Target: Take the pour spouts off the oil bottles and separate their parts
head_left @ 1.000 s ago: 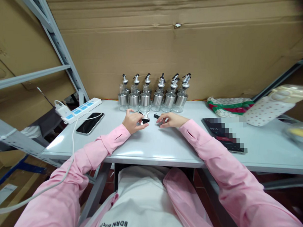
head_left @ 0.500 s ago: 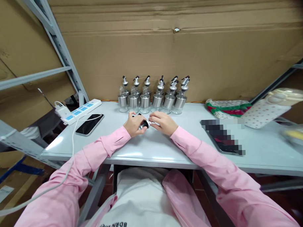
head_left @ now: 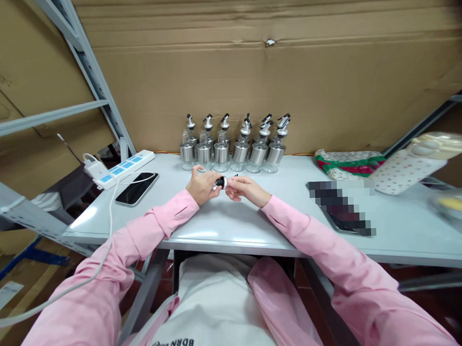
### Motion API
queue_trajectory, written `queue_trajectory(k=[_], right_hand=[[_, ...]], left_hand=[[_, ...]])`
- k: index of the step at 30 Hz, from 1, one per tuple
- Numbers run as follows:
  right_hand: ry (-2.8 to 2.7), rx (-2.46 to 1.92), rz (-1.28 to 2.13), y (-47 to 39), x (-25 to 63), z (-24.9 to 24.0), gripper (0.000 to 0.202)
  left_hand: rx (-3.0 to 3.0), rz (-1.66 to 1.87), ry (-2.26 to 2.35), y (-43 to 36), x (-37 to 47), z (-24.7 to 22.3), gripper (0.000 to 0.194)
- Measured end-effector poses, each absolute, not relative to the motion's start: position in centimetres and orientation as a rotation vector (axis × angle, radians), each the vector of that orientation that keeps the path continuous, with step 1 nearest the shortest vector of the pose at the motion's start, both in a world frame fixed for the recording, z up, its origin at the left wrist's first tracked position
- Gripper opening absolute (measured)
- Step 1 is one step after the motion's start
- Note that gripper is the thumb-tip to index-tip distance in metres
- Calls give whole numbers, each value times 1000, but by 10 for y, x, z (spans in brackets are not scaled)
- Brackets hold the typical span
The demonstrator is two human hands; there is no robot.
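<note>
Between my two hands, just above the table, is a pour spout [head_left: 221,183] with a black ribbed stopper and a silvery collar. My left hand [head_left: 201,186] is closed around its stopper end. The fingers of my right hand [head_left: 251,189] are pinched at the other end, covering most of the nozzle; a small black bit shows above the fingertips. Behind the hands stand several glass bottles [head_left: 222,154] with steel sleeves, in two rows. Three front bottles on the left have bare glass necks, while the others carry silver spouts with black flaps.
On the left lie a phone [head_left: 137,189] and a white power strip [head_left: 127,169] with a cable. To the right are a partly blurred-out dark phone [head_left: 342,209], a patterned cloth bag [head_left: 348,165] and a dotted tumbler [head_left: 405,169]. Cardboard [head_left: 228,82] backs the table.
The right hand has turned and its fingers now curl around the nozzle end. The spout has rotated slightly, with its collar facing right. The bottles have stayed in place.
</note>
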State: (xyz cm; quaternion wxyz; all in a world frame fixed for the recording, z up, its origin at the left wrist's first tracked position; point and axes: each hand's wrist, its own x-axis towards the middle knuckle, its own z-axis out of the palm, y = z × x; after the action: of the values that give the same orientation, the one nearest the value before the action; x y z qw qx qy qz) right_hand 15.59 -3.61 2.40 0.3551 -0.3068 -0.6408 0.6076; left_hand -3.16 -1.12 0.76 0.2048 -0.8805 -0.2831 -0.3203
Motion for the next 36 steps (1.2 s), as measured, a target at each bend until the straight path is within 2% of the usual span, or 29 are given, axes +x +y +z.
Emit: queue_trajectory(k=[7,14,26,32,36], right_hand=[[-1529,-777,2042,-38,165,28,40],[-1431,-796,2089,-41,163,31,40],[-1632,-753,1908,-38,163,25,42],[-1686,-772,1666,-44,152,26,47],[-1831,-794,1384,-48,148,29,49]], left_hand=[[-2416,-825,-586,-13,-32,7,28],[-2379,-934,-521,-12,-32,7,25],[-2286,-953,-459,-15,-28,11,39],[-2425,-905,-651,-9,-32,16,39],[-2508,-923,-692,-6,-35,23,43]])
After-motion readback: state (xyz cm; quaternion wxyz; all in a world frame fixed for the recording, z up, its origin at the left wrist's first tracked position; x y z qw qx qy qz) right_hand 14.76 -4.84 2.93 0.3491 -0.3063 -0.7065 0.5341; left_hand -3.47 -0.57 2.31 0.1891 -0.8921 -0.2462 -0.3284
